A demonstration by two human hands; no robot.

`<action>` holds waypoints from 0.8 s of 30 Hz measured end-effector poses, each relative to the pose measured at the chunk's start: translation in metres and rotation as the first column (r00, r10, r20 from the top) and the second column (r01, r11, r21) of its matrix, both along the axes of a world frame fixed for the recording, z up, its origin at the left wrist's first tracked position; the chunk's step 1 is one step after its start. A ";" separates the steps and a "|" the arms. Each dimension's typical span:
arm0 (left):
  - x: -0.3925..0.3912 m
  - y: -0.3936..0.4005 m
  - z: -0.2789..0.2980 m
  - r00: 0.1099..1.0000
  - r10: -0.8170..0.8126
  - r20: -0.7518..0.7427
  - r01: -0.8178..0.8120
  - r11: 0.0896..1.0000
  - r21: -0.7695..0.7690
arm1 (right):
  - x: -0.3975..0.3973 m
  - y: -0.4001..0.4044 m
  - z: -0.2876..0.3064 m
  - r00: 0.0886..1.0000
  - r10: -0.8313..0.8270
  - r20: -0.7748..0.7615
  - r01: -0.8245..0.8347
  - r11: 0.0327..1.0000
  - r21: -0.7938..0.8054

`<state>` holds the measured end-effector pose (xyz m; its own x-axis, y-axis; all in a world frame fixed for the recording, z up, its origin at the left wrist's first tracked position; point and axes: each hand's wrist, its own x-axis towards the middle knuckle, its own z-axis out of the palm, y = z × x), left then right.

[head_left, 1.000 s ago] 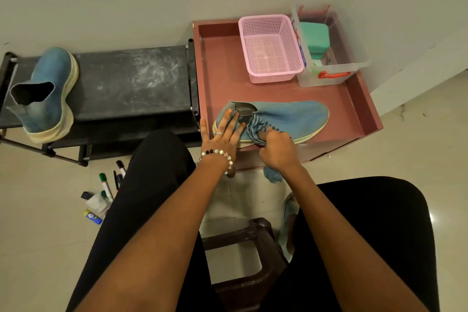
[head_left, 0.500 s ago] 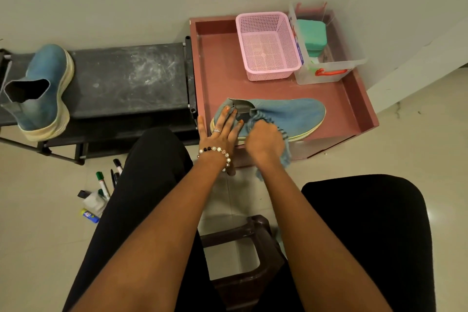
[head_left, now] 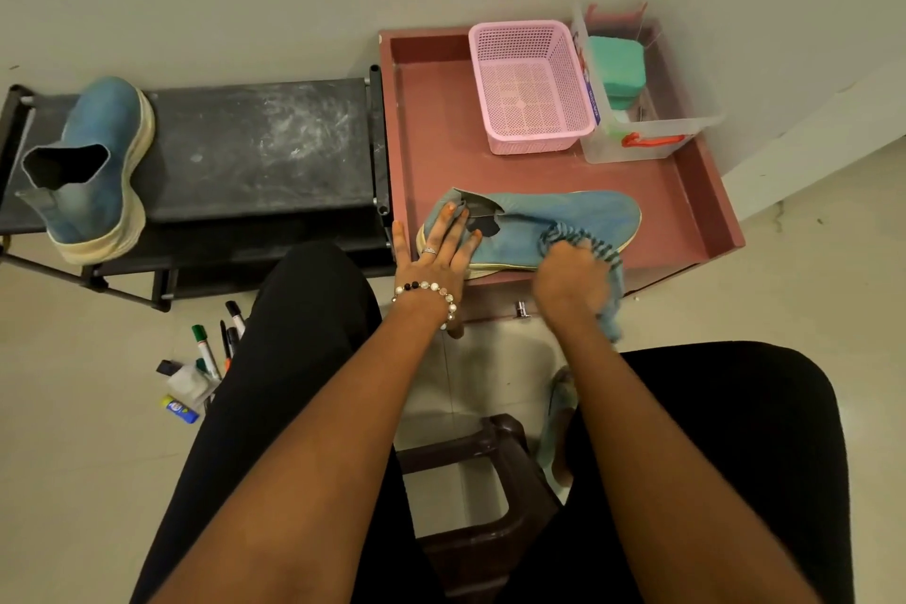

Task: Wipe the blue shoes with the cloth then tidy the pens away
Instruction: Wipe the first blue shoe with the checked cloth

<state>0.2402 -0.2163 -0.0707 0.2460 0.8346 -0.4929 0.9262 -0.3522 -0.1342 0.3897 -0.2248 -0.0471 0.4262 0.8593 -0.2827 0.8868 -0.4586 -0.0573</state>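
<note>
One blue shoe (head_left: 554, 223) lies on its side on the reddish tray table (head_left: 686, 191), toe to the right. My left hand (head_left: 439, 250) lies flat on its heel end with fingers spread, pressing it down. My right hand (head_left: 571, 282) grips a bunched blue-grey cloth (head_left: 595, 255) against the shoe's near side, with cloth hanging below the table edge. The second blue shoe (head_left: 90, 167) stands on the black shoe rack (head_left: 255, 147) at the left. Several pens (head_left: 218, 343) lie on the floor beside my left leg.
A pink mesh basket (head_left: 532, 88) and a clear plastic box (head_left: 647, 132) with a green case inside stand at the back of the tray table. A small bottle and white packet (head_left: 184, 400) lie by the pens. A dark brown stool (head_left: 490, 490) is between my knees.
My right hand with the cloth slid left along the shoe, then right toward its middle. My left hand stayed pressed on the heel end.
</note>
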 end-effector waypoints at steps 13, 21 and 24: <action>0.000 0.002 -0.002 1.000 -0.021 -0.007 0.021 1.000 0.004 | 0.046 0.001 0.003 0.947 0.300 0.115 -0.299 0.954 -0.029; 0.001 0.003 -0.002 1.000 0.007 -0.003 -0.007 1.000 -0.018 | -0.015 -0.006 0.005 0.936 0.350 -0.029 -0.349 0.936 0.037; 0.001 0.003 -0.001 1.000 -0.008 -0.016 0.008 0.999 -0.033 | 0.026 -0.004 0.001 0.844 0.529 -0.090 -0.533 0.845 -0.028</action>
<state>0.2414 -0.2134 -0.0718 0.2443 0.8161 -0.5237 0.9212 -0.3640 -0.1377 0.4157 -0.2287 -0.0464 -0.1162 0.9320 -0.3435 0.9893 0.0776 -0.1239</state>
